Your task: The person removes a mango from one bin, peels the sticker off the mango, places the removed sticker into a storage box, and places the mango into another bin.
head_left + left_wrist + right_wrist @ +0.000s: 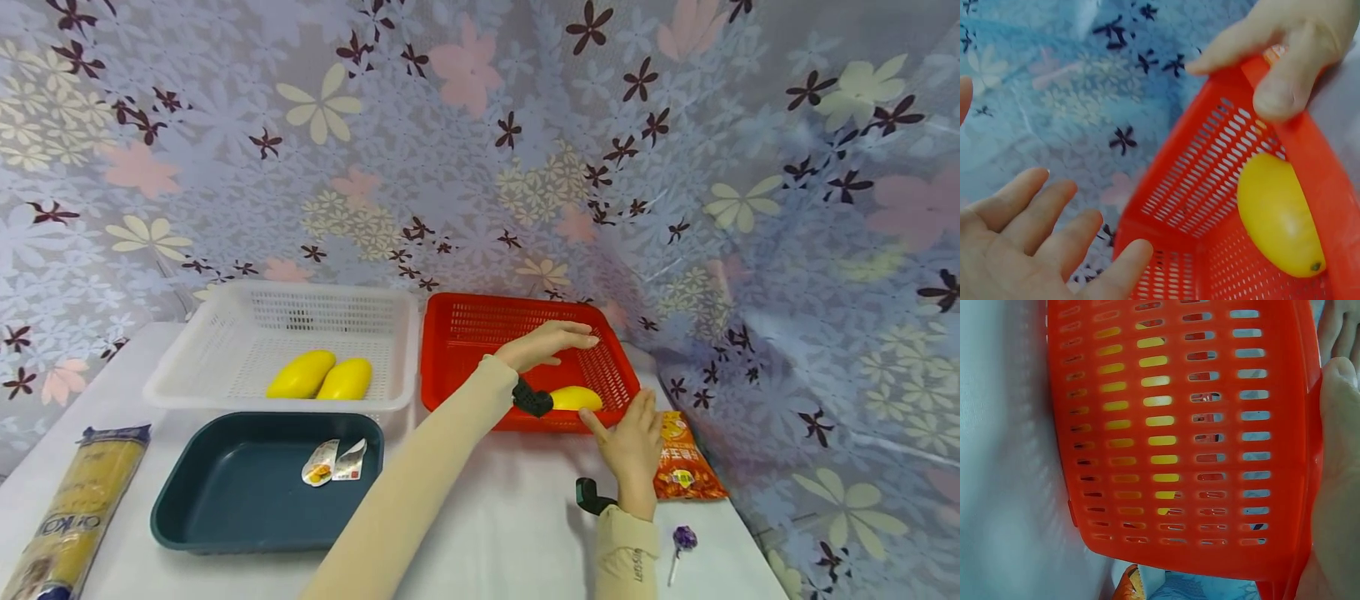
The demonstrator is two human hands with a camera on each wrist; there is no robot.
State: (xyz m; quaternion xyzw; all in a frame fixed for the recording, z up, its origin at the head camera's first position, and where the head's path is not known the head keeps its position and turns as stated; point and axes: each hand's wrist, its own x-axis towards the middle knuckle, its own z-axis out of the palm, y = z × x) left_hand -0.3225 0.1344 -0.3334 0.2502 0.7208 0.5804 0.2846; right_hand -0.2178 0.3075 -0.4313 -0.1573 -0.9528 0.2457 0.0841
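A red slotted basket (465, 354) stands on the table with one yellow mango (576, 398) inside, near its front right. My left hand (551, 343) hovers over the basket with its fingers extended, holding nothing; in the left wrist view the fingers (1054, 212) are spread and relaxed. At the front right corner, my right hand (633, 437) reaches along the basket with straight fingers. Its thumb (1279, 97) lies at the rim in the left wrist view. Through the slots of the basket wall, the right wrist view shows the mango's yellow (1159, 422).
Left of the red basket stands a white basket (408, 358) holding two mangoes (302, 374). A dark tray (240, 492) with two stickers (321, 463) lies in front. Farther left is a pasta pack (82, 508). An orange snack bag (682, 462) and a lollipop (683, 540) lie right.
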